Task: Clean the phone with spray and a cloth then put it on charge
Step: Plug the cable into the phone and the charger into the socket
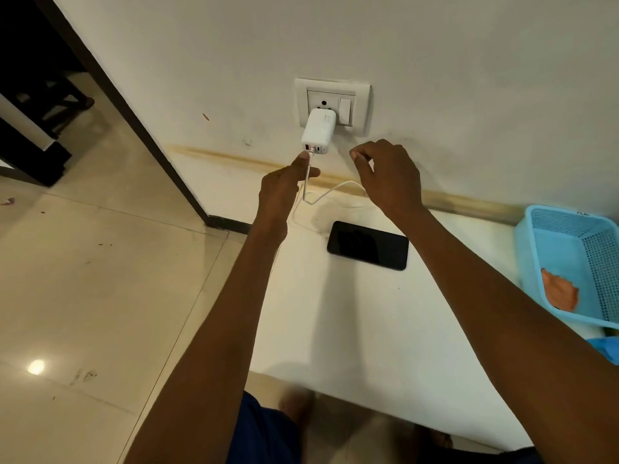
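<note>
A black phone (pixel 367 245) lies screen up on the white table (pixel 351 329), near the wall. A white charger (pixel 318 130) is plugged into the wall socket (pixel 335 105). My left hand (pixel 284 189) pinches the white cable (pixel 338 188) just below the charger, at the plug end. The cable loops down toward the phone's left end. My right hand (pixel 388 177) hovers beside the charger with its fingers loosely curled and nothing in them. The cable's far end is partly hidden behind my left wrist.
A light blue plastic basket (pixel 566 262) stands at the table's right edge with an orange cloth (pixel 558 291) inside. A tiled floor (pixel 83 296) lies to the left, with a dark door frame (pixel 134 122) along the wall.
</note>
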### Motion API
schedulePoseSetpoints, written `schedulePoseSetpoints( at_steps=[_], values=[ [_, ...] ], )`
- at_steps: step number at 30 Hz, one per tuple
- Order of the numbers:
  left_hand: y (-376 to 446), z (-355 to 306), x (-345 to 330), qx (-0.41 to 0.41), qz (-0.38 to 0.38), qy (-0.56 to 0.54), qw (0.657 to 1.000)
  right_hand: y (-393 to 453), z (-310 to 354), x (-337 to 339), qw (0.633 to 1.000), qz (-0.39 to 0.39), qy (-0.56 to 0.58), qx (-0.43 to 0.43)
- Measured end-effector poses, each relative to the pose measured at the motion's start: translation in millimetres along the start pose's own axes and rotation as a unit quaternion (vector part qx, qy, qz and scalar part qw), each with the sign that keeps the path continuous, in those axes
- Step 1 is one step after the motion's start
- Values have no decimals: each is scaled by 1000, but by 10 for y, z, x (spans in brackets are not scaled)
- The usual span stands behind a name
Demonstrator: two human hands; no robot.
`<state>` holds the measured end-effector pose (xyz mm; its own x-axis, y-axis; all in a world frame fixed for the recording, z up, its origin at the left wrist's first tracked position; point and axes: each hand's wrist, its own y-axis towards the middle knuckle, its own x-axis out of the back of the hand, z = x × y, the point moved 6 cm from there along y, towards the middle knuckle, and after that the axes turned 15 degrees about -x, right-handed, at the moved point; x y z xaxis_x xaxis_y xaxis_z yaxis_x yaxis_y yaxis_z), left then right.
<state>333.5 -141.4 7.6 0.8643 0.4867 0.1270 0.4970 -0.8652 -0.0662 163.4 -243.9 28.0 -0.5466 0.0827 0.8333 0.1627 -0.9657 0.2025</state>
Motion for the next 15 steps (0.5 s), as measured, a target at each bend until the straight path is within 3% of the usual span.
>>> schedulePoseSetpoints(
  at_steps=[2, 15],
  values=[
    [52, -57, -54, 8, 26, 2, 1000, -21, -21, 6, 1000, 2, -15, 0],
    [146, -188, -72, 0, -16, -63, 998, -26, 35, -24, 998, 6, -58, 4]
  ],
)
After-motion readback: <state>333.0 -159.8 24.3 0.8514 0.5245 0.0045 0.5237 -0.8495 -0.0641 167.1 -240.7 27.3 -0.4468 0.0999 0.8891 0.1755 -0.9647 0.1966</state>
